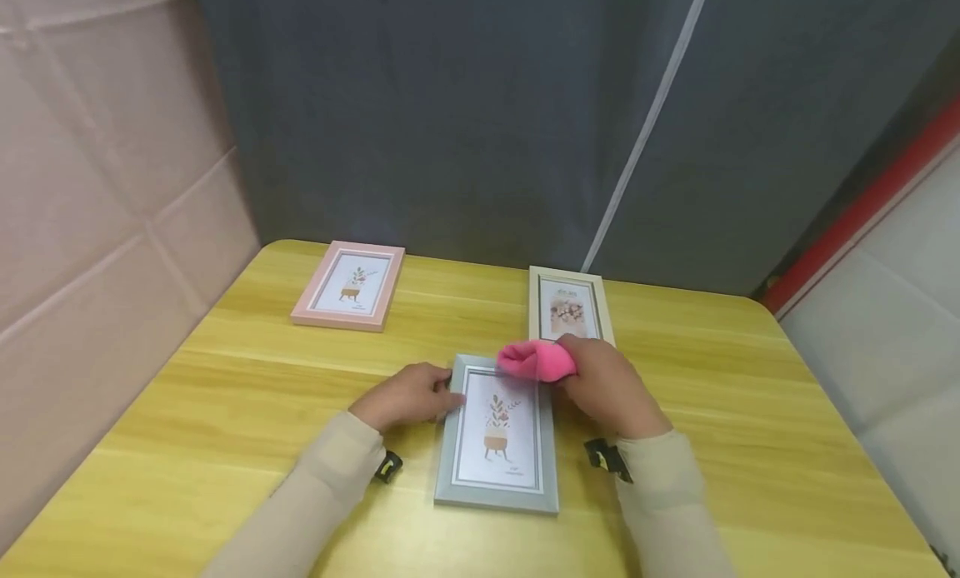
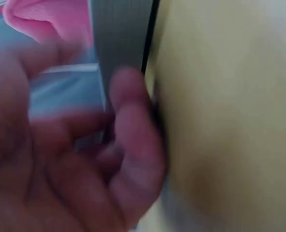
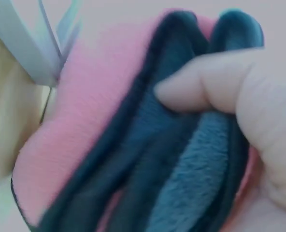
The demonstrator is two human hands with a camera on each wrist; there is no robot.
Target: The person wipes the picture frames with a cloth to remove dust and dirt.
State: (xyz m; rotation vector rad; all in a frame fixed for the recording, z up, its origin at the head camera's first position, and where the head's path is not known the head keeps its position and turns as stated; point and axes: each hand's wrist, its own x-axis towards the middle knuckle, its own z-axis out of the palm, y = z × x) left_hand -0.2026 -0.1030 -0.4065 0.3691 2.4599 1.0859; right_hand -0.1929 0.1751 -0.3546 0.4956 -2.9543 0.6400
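Note:
A grey-blue picture frame (image 1: 497, 432) lies face up on the table, showing a print of a plant on a legged stand. At its left edge, my left hand (image 1: 408, 393) grips the frame, thumb over the front. The left wrist view shows curled fingers (image 2: 138, 130) against the frame's side. My right hand (image 1: 607, 386) holds a bunched pink cloth (image 1: 532, 361) over the frame's upper right corner. Seen from the right wrist, the folded cloth (image 3: 80, 125) has a dark blue-grey side, and the thumb (image 3: 196, 89) presses on it.
Toward the back left of the yellow wood-grain table (image 1: 225, 411) lies a pink picture frame (image 1: 348, 285). A cream picture frame (image 1: 570, 299) lies behind my right hand, which partly covers it. A dark partition (image 1: 420, 128) stands along the back edge, with a pale wall (image 1: 112, 186) at left.

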